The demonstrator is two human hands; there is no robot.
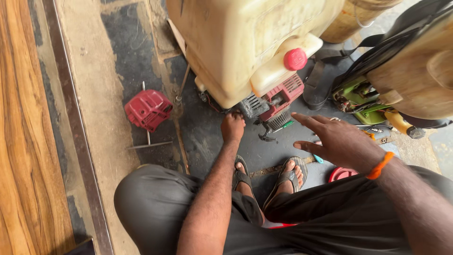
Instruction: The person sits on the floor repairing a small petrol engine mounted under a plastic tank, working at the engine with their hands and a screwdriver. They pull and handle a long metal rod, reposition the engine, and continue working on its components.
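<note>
My left hand (233, 126) is closed against the lower edge of a cream plastic tank machine (236, 42), touching it by the small engine with red housing (278, 97); what the fingers grip is hidden. Hovering to the right of the engine, my right hand (337, 141) has its fingers spread and holds nothing; an orange band circles its wrist. A red round cap (295, 59) sits on the tank's side. I squat with both sandalled feet (266, 174) under the machine.
A red engine cover (147, 109) lies on the floor at the left with a metal rod through it. A second cream sprayer (415, 80) with black straps and green parts stands right. A red lid (342, 174) lies near my right knee. A wooden panel (19, 141) borders the left.
</note>
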